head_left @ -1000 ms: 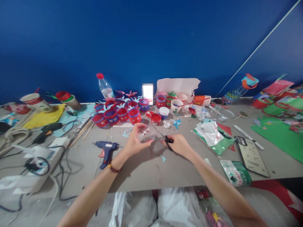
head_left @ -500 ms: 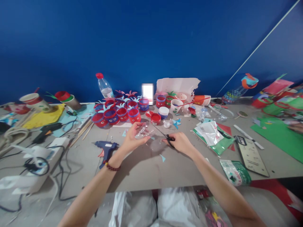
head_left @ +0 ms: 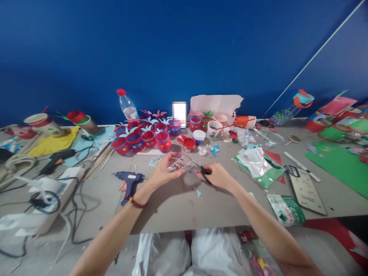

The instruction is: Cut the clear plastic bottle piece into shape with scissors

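My left hand (head_left: pixel 167 170) is curled round a piece of clear plastic (head_left: pixel 176 164), possibly part of a bottle; its exact shape is hard to make out. In my right hand (head_left: pixel 217 175) is a pair of black-handled scissors (head_left: pixel 205 171), with fingers through the handles. Its blades point up and left, towards the clear plastic. Just beyond the hands stand an open red paint pot (head_left: pixel 189 144) and a white-and-blue pot (head_left: pixel 199 137). A small light-blue scrap (head_left: pixel 197 192) lies on the table between my forearms.
Several red and blue decorated cups (head_left: pixel 134 141) crowd the back. A blue glue gun (head_left: pixel 130 182) lies left of my forearm, near a power strip (head_left: pixel 57 195) with cables. To the right are a phone (head_left: pixel 306 189), a green packet (head_left: pixel 286 210) and green sheets (head_left: pixel 339 165).
My left hand has shifted slightly right with the clear plastic. The scissors have turned a little in my right hand. Another person's hand at the far right has left the view.
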A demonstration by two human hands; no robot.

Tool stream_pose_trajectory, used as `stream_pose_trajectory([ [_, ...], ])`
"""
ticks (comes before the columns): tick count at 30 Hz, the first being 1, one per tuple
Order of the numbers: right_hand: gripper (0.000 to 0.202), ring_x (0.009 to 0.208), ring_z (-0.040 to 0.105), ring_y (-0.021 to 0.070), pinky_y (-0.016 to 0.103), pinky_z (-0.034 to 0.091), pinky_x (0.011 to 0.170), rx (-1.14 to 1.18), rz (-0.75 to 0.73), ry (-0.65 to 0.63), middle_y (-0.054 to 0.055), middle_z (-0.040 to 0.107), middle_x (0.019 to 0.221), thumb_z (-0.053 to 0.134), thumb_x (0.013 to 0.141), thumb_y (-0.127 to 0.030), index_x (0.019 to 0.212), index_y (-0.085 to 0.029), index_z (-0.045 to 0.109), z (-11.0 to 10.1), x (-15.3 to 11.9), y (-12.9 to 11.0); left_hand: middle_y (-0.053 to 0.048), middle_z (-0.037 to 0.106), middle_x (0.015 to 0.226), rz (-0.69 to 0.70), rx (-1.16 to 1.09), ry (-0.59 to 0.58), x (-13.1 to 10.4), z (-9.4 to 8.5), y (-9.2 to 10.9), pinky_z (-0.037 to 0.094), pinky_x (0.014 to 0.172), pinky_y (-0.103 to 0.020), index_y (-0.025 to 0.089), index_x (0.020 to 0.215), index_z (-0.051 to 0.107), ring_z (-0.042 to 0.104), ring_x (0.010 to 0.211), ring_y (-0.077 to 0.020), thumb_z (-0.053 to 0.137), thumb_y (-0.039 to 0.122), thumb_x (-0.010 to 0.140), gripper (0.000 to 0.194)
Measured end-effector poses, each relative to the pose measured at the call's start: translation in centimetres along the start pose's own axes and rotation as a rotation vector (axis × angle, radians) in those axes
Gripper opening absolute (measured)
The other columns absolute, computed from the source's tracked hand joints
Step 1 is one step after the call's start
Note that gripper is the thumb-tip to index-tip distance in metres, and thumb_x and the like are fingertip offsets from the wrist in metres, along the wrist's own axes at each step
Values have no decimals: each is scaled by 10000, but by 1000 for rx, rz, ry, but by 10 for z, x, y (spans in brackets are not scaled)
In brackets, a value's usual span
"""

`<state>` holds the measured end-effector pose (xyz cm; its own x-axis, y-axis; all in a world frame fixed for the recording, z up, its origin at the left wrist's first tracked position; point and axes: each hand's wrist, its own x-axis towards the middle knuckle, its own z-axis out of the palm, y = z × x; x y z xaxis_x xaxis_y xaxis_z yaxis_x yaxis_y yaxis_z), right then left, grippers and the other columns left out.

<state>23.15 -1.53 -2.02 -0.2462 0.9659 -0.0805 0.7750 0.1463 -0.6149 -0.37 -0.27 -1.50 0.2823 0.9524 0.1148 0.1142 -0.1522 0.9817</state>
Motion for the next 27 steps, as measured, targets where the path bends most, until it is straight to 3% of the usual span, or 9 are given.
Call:
stream_pose_trajectory([
  [5, 473, 527, 232, 104, 233, 227, 473, 39, 28, -15, -28, 366, 498, 588, 766, -558, 511, -191, 434, -3, -2, -3, -122, 674, 1045, 10, -43, -15, 1, -1, 0, 588, 618, -315, 180, 1063, 551, 696, 845, -216, 773, 320, 675, 468],
  [9, 500, 543, 213, 109, 236, 217, 472, 56, 32, -12, -31, 329, 500, 590, 760, -578, 503, -187, 415, -4, -2, -1, -131, 665, 1046, 21, -66, -24, 2, -3, 0, 595, 662, -362, 194, 1066, 562, 700, 863, -243, 769, 319, 685, 451],
  [17, 537, 532, 229, 112, 245, 235, 481, 21, 23, -13, -15, 406, 495, 552, 773, -655, 524, -182, 501, -3, 1, 4, -103, 677, 1043, -11, -139, -52, 5, -5, -2, 591, 679, -343, 194, 1043, 560, 693, 843, -216, 780, 392, 673, 473],
  [27, 522, 550, 226, 108, 232, 215, 473, 93, 22, 7, -34, 301, 528, 589, 757, -618, 518, -190, 409, -1, 0, 5, -80, 653, 977, 14, -189, 19, 5, -2, -5, 594, 736, -375, 204, 1037, 532, 696, 892, -236, 799, 416, 649, 516],
])
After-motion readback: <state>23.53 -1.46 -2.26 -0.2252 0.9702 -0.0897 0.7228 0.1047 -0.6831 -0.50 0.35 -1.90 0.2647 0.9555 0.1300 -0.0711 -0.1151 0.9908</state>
